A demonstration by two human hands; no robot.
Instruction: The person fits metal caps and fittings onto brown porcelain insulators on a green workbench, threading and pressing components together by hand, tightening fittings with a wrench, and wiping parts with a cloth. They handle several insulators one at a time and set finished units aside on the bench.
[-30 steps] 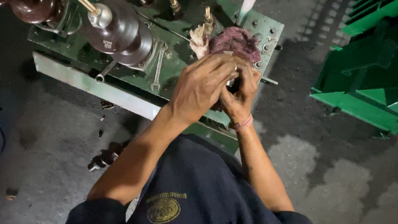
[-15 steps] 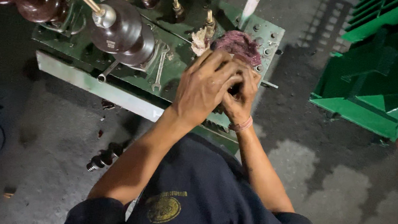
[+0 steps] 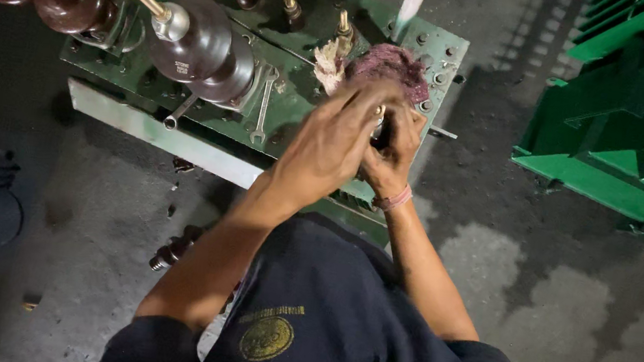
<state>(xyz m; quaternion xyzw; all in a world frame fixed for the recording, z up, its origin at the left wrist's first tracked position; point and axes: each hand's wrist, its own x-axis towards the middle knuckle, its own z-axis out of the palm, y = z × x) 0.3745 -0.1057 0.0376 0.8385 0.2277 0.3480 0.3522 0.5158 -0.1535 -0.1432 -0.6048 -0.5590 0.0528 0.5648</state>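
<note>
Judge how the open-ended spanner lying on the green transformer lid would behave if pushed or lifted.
The spanner looks like solid metal, so probably stiff and heavy for its size. Lying flat on the lid, it would likely slide rather than roll. Any oil would make it slippery; none can be seen.

Operator wears a dark navy short-sleeved shirt (image 3: 336, 330) bearing a round yellow chest emblem (image 3: 267, 338). A pink band (image 3: 393, 201) encircles the right wrist. Forearms are bare.

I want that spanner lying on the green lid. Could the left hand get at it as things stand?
Probably yes: the spanner lies bare on the lid, nothing between, though the left hand is busy, clasped with the right hand.
</note>
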